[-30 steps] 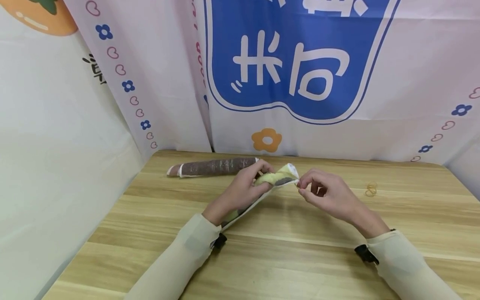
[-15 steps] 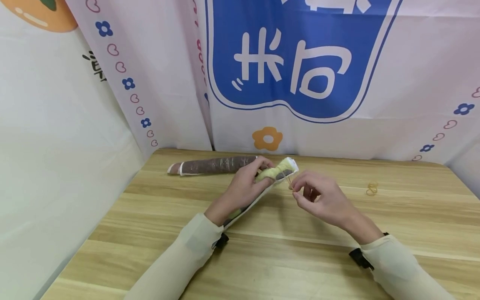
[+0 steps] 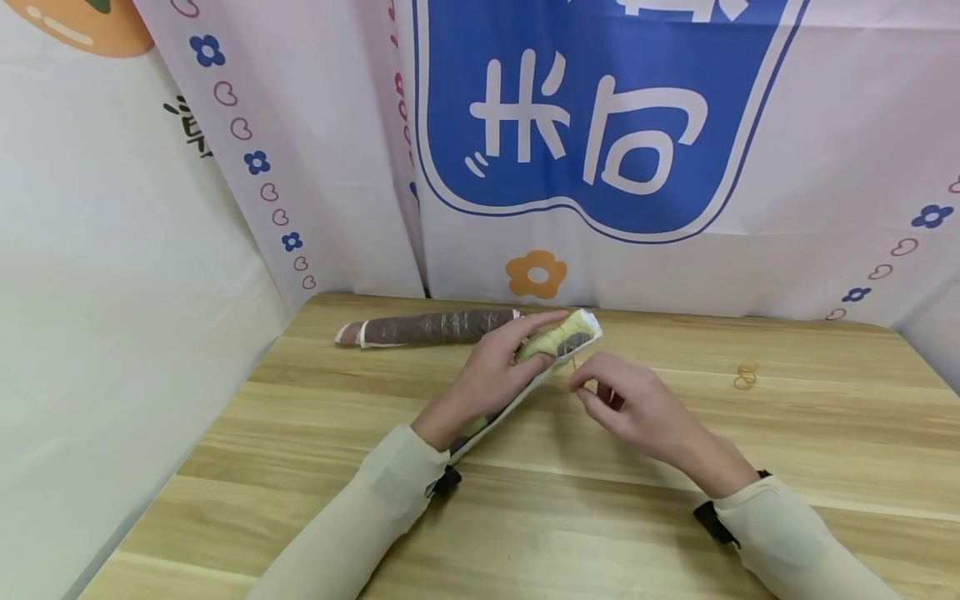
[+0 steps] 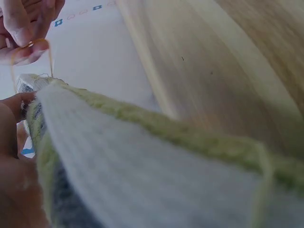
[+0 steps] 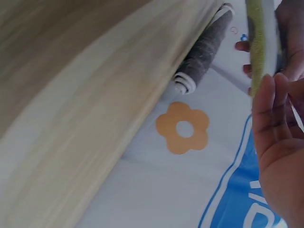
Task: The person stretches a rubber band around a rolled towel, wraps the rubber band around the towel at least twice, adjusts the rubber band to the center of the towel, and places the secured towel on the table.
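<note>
My left hand (image 3: 491,367) grips a rolled towel (image 3: 564,333), yellow-green and grey with a white underside, near its far end. The roll slants up to the right, and its lower part runs back under my left wrist. My right hand (image 3: 637,408) is just right of the far end, finger and thumb pinching a thin rubber band (image 4: 50,61). In the left wrist view the band stretches from the right fingertips to the end of the towel. The right wrist view shows both hands close together at the towel (image 5: 257,45).
A second rolled towel (image 3: 435,327), brown with white edges, lies behind my left hand near the table's back edge. Several loose rubber bands (image 3: 746,376) lie on the wooden table (image 3: 600,533) to the right. A printed cloth (image 3: 465,258) hangs behind the table.
My right hand has moved left and slightly down, drawing the rubber band from the towel's tip to its lower side. My left index finger has reached further along the towel.
</note>
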A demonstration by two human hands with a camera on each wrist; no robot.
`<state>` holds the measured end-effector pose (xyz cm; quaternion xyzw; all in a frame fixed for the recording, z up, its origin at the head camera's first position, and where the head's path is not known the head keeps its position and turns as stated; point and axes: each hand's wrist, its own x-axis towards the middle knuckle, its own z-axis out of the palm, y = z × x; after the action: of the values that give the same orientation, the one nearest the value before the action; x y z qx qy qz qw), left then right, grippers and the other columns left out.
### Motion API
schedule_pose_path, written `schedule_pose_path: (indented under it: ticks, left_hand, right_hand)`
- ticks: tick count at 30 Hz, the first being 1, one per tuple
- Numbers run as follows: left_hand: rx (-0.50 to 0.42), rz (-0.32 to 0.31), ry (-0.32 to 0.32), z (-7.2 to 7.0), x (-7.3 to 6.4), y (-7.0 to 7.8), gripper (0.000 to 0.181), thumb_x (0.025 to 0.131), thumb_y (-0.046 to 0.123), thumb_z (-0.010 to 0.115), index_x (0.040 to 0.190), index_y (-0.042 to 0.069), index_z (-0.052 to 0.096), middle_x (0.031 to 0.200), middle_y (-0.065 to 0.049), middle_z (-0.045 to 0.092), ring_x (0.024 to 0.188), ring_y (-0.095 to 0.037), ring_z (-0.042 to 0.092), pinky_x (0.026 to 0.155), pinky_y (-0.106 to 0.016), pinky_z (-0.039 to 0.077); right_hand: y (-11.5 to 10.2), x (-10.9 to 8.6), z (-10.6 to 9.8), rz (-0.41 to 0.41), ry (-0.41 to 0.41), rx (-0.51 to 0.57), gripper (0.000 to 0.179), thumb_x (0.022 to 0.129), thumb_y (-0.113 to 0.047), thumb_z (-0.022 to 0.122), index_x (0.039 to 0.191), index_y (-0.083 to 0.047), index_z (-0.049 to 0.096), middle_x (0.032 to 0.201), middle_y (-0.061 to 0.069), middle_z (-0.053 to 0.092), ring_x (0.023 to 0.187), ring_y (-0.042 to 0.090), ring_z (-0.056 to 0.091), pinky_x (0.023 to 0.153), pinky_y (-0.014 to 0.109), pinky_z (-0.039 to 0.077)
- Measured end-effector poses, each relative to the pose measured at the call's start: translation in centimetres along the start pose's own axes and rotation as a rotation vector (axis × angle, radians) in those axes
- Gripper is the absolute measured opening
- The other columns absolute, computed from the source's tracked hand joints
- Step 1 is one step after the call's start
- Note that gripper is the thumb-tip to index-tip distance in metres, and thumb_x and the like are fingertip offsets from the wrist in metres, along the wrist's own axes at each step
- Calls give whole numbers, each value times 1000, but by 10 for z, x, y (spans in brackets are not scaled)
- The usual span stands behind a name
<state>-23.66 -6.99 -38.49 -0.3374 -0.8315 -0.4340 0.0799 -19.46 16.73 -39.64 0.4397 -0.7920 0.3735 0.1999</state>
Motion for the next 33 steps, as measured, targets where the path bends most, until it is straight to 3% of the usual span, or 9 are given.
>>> schedule_pose_path:
  ticks: [4, 6, 8, 11, 17, 23, 25, 29, 33]
  left_hand:
    - [28, 57, -11, 2, 0, 0, 53, 104, 9, 67, 155, 19, 57, 137, 0, 67, 83, -14, 53, 115, -39, 41]
    - [38, 73, -13, 3, 0, -1, 51, 104, 9, 68, 154, 18, 58, 139, -1, 67, 85, -14, 54, 116, -39, 40]
    - [42, 73, -11, 3, 0, -1, 48, 104, 9, 68, 151, 16, 60, 139, -1, 67, 90, -14, 55, 99, -36, 50]
    - [26, 50, -3, 4, -1, 0, 43, 104, 10, 68, 147, 12, 63, 133, -3, 69, 97, -14, 59, 80, -33, 49]
    - [-29, -13, 31, 3, -1, -1, 35, 104, 9, 69, 138, 9, 64, 123, -6, 70, 90, -21, 62, 73, -32, 49]
    - [-67, -54, 56, 2, 1, -2, 28, 103, 11, 68, 131, 11, 64, 116, -7, 70, 89, -26, 61, 72, -33, 49]
    - [-78, -67, 60, 2, 1, -2, 27, 103, 11, 68, 130, 12, 64, 114, -6, 69, 87, -26, 60, 71, -33, 49]
    - [-119, -96, 65, 1, 1, 0, 26, 104, 12, 68, 129, 14, 64, 112, -4, 67, 83, -23, 57, 68, -32, 47]
    - [-173, -108, 50, -2, 0, 3, 26, 104, 12, 67, 129, 15, 64, 112, -3, 67, 81, -22, 58, 66, -32, 48]
  right_hand:
    - [-8, 4, 1, -53, -20, 22, 36, 88, 17, 71, 109, -11, 74, 101, -1, 70, 70, 3, 55, 60, 14, 47]
    - [-13, 5, 1, -60, -39, 38, 35, 89, 17, 71, 110, -11, 74, 104, 1, 71, 70, 3, 55, 59, 16, 48]
    - [-15, 5, 1, -49, -59, 46, 33, 90, 15, 71, 111, -10, 73, 106, 0, 71, 69, 2, 54, 57, 18, 49]
    - [-16, 5, 1, -6, -78, 28, 29, 91, 13, 71, 109, -10, 71, 101, -2, 69, 68, 2, 54, 56, 21, 50]
    - [-7, 0, 0, 145, -31, -63, 21, 92, 3, 79, 98, -14, 68, 85, -11, 61, 63, 1, 50, 53, 24, 47]
    - [5, -3, -5, 261, 59, -27, 12, 95, -1, 79, 97, -10, 71, 76, -10, 59, 58, 6, 51, 49, 25, 45]
    - [7, -4, -8, 330, 49, 45, 6, 101, -4, 72, 103, -9, 74, 79, -6, 62, 58, 9, 54, 50, 26, 47]
    - [9, -6, -15, 452, 1, 172, 16, 108, -7, 61, 115, -7, 76, 84, 2, 68, 59, 16, 59, 50, 29, 50]
    - [12, -6, -18, 473, -46, 163, 14, 105, -8, 67, 114, -8, 79, 80, 2, 71, 59, 16, 60, 48, 29, 51]
